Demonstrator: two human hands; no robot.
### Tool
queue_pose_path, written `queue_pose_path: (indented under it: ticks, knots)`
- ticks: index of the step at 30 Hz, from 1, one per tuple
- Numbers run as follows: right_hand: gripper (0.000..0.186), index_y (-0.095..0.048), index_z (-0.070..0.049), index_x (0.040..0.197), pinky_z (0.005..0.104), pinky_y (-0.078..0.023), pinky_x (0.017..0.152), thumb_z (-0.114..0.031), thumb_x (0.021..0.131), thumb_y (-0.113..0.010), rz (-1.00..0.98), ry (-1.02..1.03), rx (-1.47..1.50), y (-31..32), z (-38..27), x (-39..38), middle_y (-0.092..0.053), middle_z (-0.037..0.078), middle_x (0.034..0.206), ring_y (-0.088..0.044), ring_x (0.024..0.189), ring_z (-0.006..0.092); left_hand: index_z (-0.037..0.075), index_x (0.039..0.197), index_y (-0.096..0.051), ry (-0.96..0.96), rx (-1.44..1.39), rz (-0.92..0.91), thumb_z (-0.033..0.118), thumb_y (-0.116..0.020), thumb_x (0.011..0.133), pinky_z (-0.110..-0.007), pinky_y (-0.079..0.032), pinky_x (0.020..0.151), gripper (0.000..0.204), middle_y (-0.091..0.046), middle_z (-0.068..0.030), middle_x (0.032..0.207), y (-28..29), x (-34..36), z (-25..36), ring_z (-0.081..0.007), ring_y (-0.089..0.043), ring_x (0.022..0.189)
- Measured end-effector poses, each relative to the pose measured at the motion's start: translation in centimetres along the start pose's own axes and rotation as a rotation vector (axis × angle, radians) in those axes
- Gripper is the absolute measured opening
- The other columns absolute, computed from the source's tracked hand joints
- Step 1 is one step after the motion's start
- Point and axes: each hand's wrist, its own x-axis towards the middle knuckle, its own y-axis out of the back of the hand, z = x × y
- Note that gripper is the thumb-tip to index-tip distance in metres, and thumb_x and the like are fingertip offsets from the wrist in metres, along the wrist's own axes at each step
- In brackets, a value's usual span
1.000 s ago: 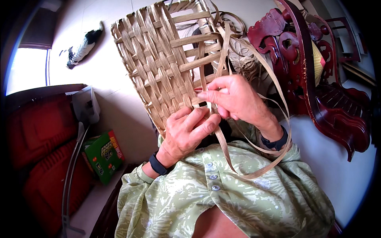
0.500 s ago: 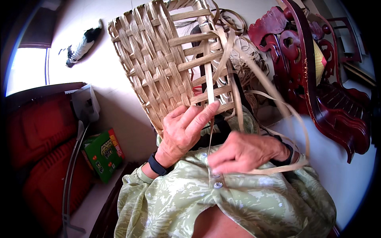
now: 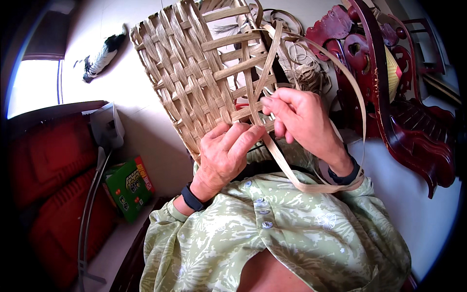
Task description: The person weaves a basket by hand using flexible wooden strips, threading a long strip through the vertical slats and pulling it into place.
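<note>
A partly woven basket (image 3: 187, 73) of flat tan strips leans in front of me, closely woven on its left and open-gridded on its right. At its lower edge, my left hand (image 3: 226, 153) is curled, thumb and forefinger pinching a flat strip (image 3: 282, 163). That strip runs down below my right hand and loops up past the wrist toward the basket's upper right. Beside the open grid, my right hand (image 3: 304, 119) is closed, its thumb and forefinger together at a crossing strip. What lies between those fingertips is too small to make out.
Loose strips (image 3: 306, 73) lie tangled behind the basket. A carved dark-red wooden chair (image 3: 382, 82) stands at the right. On the left are red cushioning (image 3: 58, 151), a green box (image 3: 129, 190) and a bent metal stand (image 3: 90, 209). A black-and-white object (image 3: 102, 56) lies on the floor.
My right hand has moved up from my shirt front to the basket's open grid. The strip pulled straight down before now curves in a loop below the hand. My left hand has barely moved.
</note>
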Motion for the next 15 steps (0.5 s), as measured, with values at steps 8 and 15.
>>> queue_pose_path:
  ticks: [8, 15]
  knots:
    - [0.020, -0.065, 0.002, 0.084, 0.0226, -0.037, 0.048, -0.015, 0.094, -0.067, -0.091, 0.023, 0.000, -1.9, 0.8, 1.6, -0.056, -0.001, 0.057, -0.045, 0.055, 0.0009, 0.005, 0.115, -0.065, 0.007, -0.062, 0.111, 0.003, -0.065, 0.070, -0.031, -0.046, 0.055, 0.045, -0.062, -0.0037, 0.085, 0.3, -0.1, 0.1, -0.0184, -0.054, 0.060]
    - [0.018, -0.054, -0.001, 0.076, 0.0324, -0.037, 0.049, -0.008, 0.088, -0.066, -0.602, 0.312, 0.012, 1.1, -1.5, -3.6, -0.044, 0.007, 0.056, -0.039, 0.052, 0.0089, 0.009, 0.140, -0.056, 0.021, -0.030, 0.043, 0.001, -0.067, 0.080, -0.030, -0.043, 0.051, 0.061, -0.049, -0.0006, 0.071, -0.1, -0.3, -0.1, -0.0171, -0.046, 0.054]
